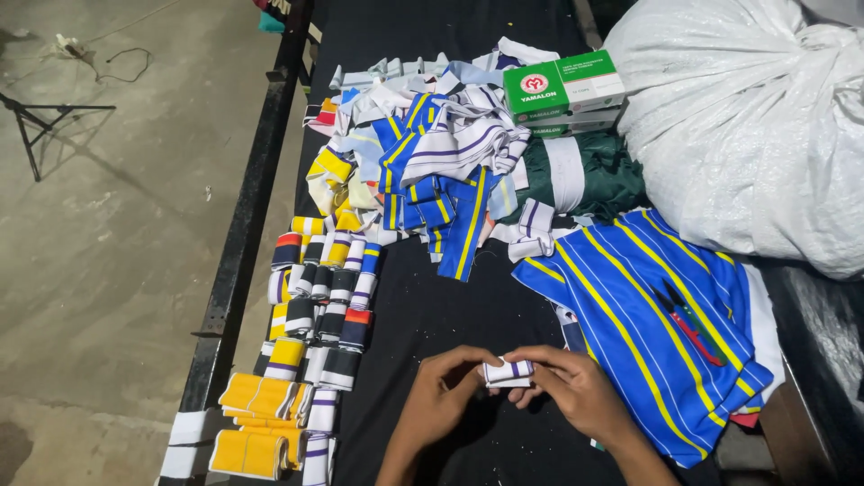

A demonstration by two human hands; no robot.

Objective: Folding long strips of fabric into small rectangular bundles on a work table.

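Note:
Both my hands meet low in the middle of the view over a black table [423, 315]. My left hand [438, 393] and my right hand [573, 387] pinch a small folded white ribbed band with a purple stripe [508, 373] between their fingertips. Just right of my right hand lies a stack of blue cloth with yellow stripes [648, 315], and two small thread snips [688, 324], one green and one red, rest on it.
Rows of folded striped bands [319, 301] line the table's left side, with yellow ones [261, 418] nearest. A loose heap of blue, white and yellow strips [427, 166] lies beyond. Green-and-white boxes [562, 90], dark green cloth [585, 175] and a big white sack [747, 117] sit at right.

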